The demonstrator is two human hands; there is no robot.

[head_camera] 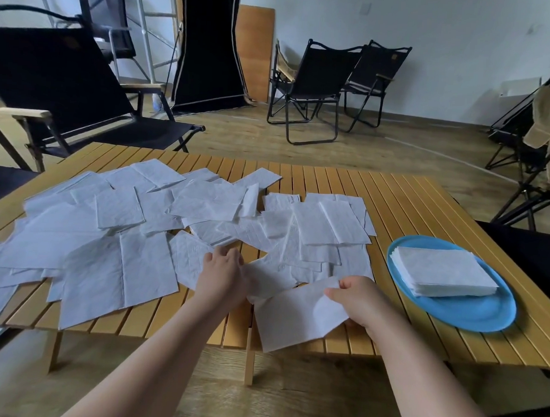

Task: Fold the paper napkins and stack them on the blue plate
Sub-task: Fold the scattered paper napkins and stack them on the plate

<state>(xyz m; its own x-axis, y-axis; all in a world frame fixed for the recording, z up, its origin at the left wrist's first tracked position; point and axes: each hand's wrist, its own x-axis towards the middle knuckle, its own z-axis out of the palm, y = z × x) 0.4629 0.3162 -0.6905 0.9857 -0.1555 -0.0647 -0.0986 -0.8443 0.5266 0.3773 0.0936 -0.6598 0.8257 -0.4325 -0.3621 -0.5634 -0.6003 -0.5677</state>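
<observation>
Right hand (356, 300): fingers pinching the right edge of a white square paper napkin (296, 318), which is hanging over the slatted wooden bench (411, 202) edge.
Left hand (222, 269): fingers curling round that napkin's left corner.
Loose white napkins (122, 232): lying scattered beyond and left of the fingers.
Round blue plate (472, 311): sitting right of the right fingers, carrying a folded napkin stack (442, 271).

Pretty soft, even daylight, kinda dim overall. Only faint shadows under the table (410, 209). Sharp around it, but the wide lens bends the chairs and walls away from the table.
</observation>
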